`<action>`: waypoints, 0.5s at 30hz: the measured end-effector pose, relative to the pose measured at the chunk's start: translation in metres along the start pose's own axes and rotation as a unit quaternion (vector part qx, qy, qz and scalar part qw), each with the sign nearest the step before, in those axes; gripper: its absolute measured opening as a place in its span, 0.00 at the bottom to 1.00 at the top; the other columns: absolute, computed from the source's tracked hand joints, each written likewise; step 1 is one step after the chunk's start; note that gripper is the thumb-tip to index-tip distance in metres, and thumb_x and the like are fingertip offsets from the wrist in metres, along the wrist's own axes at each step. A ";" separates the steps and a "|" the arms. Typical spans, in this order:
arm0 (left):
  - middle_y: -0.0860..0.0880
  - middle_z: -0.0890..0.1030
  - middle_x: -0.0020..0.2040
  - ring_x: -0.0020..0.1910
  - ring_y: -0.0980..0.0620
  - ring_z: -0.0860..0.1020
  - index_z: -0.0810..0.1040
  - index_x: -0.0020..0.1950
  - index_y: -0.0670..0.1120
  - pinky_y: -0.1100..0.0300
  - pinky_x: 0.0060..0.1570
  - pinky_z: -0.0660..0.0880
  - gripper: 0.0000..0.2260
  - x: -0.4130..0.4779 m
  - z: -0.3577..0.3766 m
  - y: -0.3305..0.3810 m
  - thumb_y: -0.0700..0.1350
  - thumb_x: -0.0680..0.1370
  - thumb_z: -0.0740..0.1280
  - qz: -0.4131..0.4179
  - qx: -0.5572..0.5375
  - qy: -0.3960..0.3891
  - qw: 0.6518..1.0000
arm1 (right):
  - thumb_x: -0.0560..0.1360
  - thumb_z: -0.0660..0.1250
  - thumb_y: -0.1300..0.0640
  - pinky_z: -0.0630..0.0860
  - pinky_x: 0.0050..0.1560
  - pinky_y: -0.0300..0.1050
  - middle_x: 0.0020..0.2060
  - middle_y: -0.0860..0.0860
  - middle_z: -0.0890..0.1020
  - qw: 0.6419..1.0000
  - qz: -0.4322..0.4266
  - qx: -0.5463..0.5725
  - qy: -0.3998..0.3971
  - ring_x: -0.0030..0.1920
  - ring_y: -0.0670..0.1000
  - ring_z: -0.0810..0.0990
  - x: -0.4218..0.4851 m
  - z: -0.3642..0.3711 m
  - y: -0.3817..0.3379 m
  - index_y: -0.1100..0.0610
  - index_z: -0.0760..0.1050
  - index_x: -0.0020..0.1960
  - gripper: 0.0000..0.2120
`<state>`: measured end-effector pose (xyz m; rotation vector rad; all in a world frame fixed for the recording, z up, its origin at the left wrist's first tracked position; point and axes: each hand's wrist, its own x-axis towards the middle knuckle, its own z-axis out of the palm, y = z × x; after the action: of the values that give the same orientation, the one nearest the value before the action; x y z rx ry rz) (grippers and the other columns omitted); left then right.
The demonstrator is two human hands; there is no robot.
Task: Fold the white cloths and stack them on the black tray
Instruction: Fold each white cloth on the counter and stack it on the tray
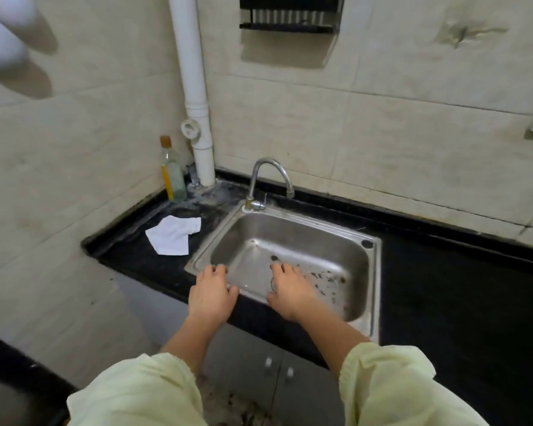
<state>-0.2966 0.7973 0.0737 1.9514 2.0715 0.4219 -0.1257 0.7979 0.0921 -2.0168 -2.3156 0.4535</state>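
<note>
The left hand hangs over the front left corner of the sink, fingers relaxed and holding nothing. The right hand reaches over the basin beside it, also loose and empty.

The only white cloth I can see lies rumpled on the black worktop in its back left part, just beside the sink's left rim. Neither hand touches it. I see no black tray from here.

A few things could spoil this, to my eye. The worktop around the cloth looks streaked with pale residue, worst near the white pipe in the back corner, so folding the cloth where it lies may soil it. The basin floor is spotted with dark grime. If a corner of the cloth slides over the rim during folding, it will likely pick that up. I cannot tell whether the hands are wet, but damp fingers would mark the fabric. A wide reach to the back could also knock over the bottle standing against the wall. With the tray out of sight, a folded cloth must be carried, and it may come undone on the way.
</note>
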 end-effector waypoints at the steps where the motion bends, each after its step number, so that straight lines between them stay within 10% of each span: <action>1: 0.46 0.70 0.64 0.64 0.46 0.68 0.69 0.67 0.46 0.50 0.57 0.72 0.17 0.017 0.000 -0.014 0.49 0.79 0.60 -0.005 -0.002 0.002 1.000 | 0.76 0.62 0.54 0.68 0.65 0.55 0.66 0.57 0.68 1.000 -0.004 -0.002 -0.003 0.66 0.59 0.67 0.020 0.004 -0.009 0.57 0.61 0.69 0.24; 15: 0.49 0.68 0.68 0.66 0.48 0.66 0.69 0.68 0.49 0.55 0.59 0.71 0.20 0.195 0.020 -0.196 0.47 0.76 0.64 -0.032 0.035 -0.049 0.998 | 0.78 0.60 0.54 0.61 0.69 0.54 0.70 0.57 0.65 0.994 -0.054 -0.001 -0.093 0.71 0.58 0.62 0.241 0.071 -0.133 0.58 0.59 0.73 0.25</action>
<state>-0.4813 0.9825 -0.0187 1.8962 2.1068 0.2394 -0.3065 1.0039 0.0172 -1.9142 -2.5157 0.6578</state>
